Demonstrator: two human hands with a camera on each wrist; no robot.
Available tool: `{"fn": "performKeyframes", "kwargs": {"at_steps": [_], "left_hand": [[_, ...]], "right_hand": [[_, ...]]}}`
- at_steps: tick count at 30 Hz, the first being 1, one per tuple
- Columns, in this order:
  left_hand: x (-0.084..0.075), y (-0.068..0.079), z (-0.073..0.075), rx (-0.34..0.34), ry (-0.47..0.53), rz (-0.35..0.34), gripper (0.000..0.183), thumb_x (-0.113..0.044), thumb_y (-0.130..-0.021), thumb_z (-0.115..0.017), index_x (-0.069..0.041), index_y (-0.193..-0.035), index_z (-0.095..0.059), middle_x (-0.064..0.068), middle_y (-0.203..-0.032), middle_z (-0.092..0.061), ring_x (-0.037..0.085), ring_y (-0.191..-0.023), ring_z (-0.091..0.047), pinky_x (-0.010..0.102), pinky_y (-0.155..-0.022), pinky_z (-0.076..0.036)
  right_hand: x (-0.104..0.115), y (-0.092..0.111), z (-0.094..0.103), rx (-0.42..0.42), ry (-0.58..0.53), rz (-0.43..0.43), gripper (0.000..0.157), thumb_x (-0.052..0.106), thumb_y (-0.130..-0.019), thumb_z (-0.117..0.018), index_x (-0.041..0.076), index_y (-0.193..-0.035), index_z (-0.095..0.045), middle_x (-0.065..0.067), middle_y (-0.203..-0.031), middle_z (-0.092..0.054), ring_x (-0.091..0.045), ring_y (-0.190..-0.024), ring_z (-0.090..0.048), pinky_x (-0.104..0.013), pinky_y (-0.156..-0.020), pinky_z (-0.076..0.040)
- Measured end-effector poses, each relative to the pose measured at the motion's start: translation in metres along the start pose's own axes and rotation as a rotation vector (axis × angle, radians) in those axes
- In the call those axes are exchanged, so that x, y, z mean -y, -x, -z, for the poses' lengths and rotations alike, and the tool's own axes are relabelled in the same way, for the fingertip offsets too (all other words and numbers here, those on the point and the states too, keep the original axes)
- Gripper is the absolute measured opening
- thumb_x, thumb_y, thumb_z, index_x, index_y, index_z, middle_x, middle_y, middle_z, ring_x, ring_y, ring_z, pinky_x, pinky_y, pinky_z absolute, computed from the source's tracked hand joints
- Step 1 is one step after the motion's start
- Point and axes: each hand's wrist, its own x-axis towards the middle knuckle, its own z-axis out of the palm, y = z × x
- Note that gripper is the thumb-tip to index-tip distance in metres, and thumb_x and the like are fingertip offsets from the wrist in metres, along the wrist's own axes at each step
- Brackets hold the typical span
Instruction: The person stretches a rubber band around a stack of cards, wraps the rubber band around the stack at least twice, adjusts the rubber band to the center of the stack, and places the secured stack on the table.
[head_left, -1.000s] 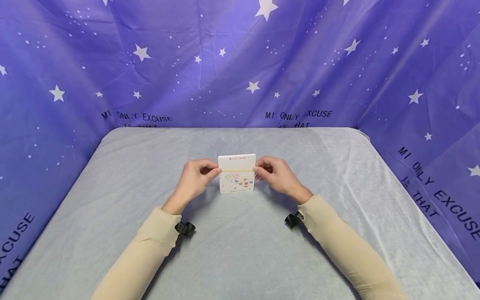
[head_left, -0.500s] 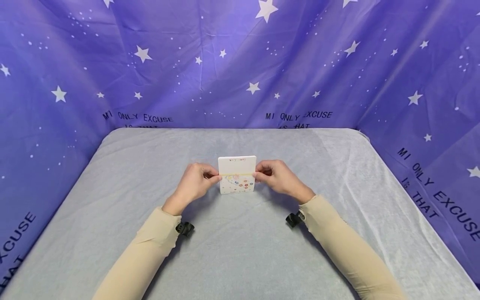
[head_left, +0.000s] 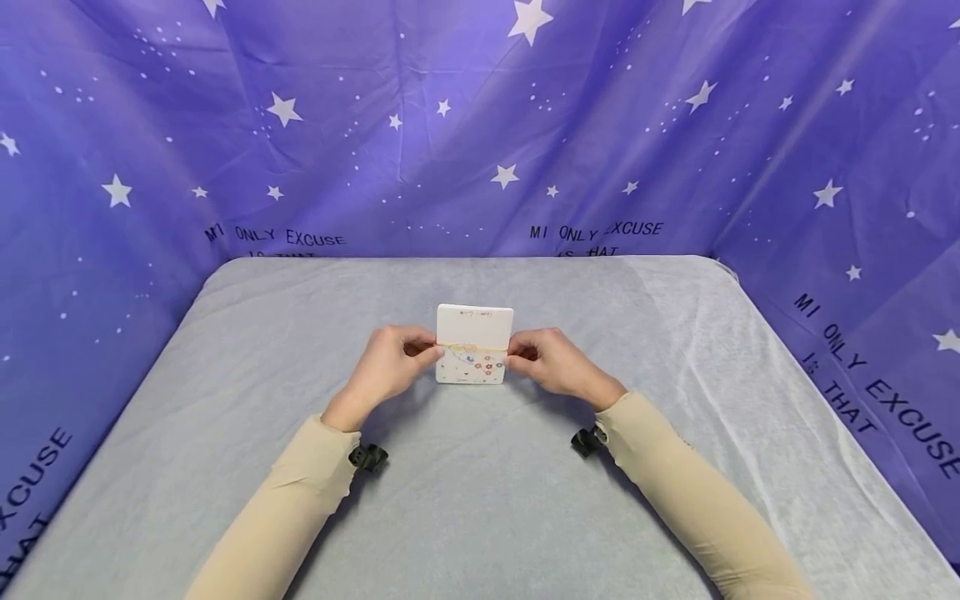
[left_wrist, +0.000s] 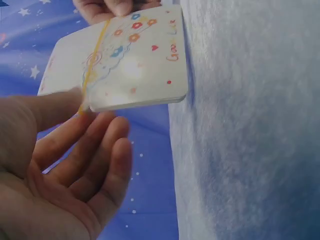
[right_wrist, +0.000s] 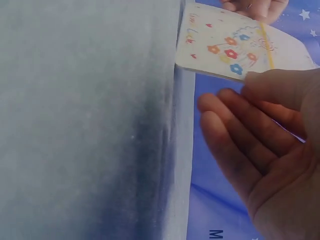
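A stack of white rounded-corner cards [head_left: 474, 325] stands upright at mid-table, its front printed with small coloured flowers, hearts and lettering. A yellow rubber band [left_wrist: 102, 39] runs across the stack about halfway down, slightly slanted in the head view. At the left edge, my left hand [head_left: 386, 362] pinches the band between thumb and index finger; its other fingers are loosely bent in the left wrist view. My right hand [head_left: 558, 362] grips the band at the opposite edge, thumb in front, with the remaining fingers half curled below. The back of the stack is hidden.
A pale grey-blue cloth [head_left: 480, 500] covers the table. Behind and beside it hangs a purple curtain [head_left: 450, 150] with white stars and black lettering. A small black camera [head_left: 368, 457] sits at the left wrist, another [head_left: 587, 442] at the right.
The band has slid down the front of the stack and become slightly slanted. Both hands have lowered a little with it, and the stack's top edge sits slightly higher in view.
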Motion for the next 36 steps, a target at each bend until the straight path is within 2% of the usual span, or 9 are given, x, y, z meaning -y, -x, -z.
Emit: {"fn": "performKeyframes", "kwargs": {"at_steps": [4, 8, 14, 21, 24, 28, 36], "left_hand": [[-0.0003, -0.0005, -0.0009, -0.053, 0.019, -0.021, 0.007, -0.017, -0.082, -0.066, -0.013, -0.086, -0.07, -0.004, -0.077, -0.067, 0.007, -0.064, -0.059, 0.026, -0.058, -0.048], [-0.001, 0.0001, -0.0012, -0.054, -0.006, -0.023, 0.004, -0.014, -0.08, -0.067, -0.011, -0.08, -0.07, -0.004, -0.074, -0.066, 0.009, -0.062, -0.057, 0.026, -0.057, -0.047], [-0.0028, 0.001, 0.001, -0.011, -0.057, -0.018, 0.005, -0.015, -0.08, -0.068, -0.013, -0.075, -0.071, -0.005, -0.071, -0.065, 0.008, -0.061, -0.056, 0.026, -0.057, -0.047], [0.0037, 0.0036, -0.0048, 0.104, -0.163, 0.012, 0.01, -0.015, -0.081, -0.066, -0.013, -0.072, -0.07, -0.002, -0.069, -0.066, 0.008, -0.058, -0.053, 0.026, -0.055, -0.044], [0.0046, 0.0036, -0.0049, 0.102, -0.155, 0.018, 0.009, -0.016, -0.082, -0.066, -0.014, -0.073, -0.07, -0.004, -0.069, -0.065, 0.007, -0.059, -0.054, 0.026, -0.056, -0.044], [0.002, 0.0028, -0.0021, 0.08, -0.097, 0.031, 0.006, -0.017, -0.081, -0.067, -0.015, -0.076, -0.069, -0.008, -0.07, -0.064, 0.007, -0.062, -0.056, 0.026, -0.057, -0.046], [0.0009, 0.0015, -0.0031, 0.038, -0.023, 0.009, 0.005, -0.015, -0.08, -0.067, -0.015, -0.076, -0.067, -0.007, -0.07, -0.063, 0.007, -0.061, -0.057, 0.026, -0.057, -0.048]], "right_hand": [[0.002, -0.0004, 0.0015, -0.053, -0.034, 0.003, 0.006, 0.019, -0.083, -0.065, 0.014, -0.083, -0.064, 0.008, -0.079, -0.064, -0.008, -0.071, -0.059, -0.025, -0.068, -0.05], [0.0039, -0.0005, 0.002, -0.074, -0.049, 0.013, 0.007, 0.019, -0.084, -0.064, 0.014, -0.079, -0.062, 0.005, -0.078, -0.064, -0.009, -0.071, -0.059, -0.026, -0.067, -0.05], [0.0048, -0.0007, 0.0016, -0.061, -0.042, 0.009, 0.008, 0.018, -0.084, -0.064, 0.015, -0.077, -0.061, 0.006, -0.077, -0.064, -0.009, -0.069, -0.059, -0.027, -0.064, -0.05], [0.0046, -0.0003, 0.0002, -0.062, -0.044, 0.012, 0.009, 0.018, -0.084, -0.063, 0.015, -0.076, -0.06, 0.006, -0.078, -0.064, -0.009, -0.07, -0.059, -0.027, -0.063, -0.05], [0.0044, -0.0004, -0.0004, -0.061, -0.038, 0.011, 0.01, 0.019, -0.084, -0.063, 0.015, -0.076, -0.06, 0.006, -0.078, -0.064, -0.009, -0.07, -0.059, -0.027, -0.063, -0.05], [0.0051, -0.0013, 0.0003, -0.059, -0.035, 0.013, 0.01, 0.019, -0.085, -0.063, 0.015, -0.076, -0.06, 0.005, -0.078, -0.064, -0.01, -0.07, -0.058, -0.027, -0.064, -0.049], [0.0054, -0.0004, 0.0011, -0.05, -0.069, -0.006, 0.01, 0.019, -0.085, -0.062, 0.014, -0.077, -0.06, 0.003, -0.079, -0.065, -0.01, -0.07, -0.06, -0.027, -0.061, -0.049]]}}
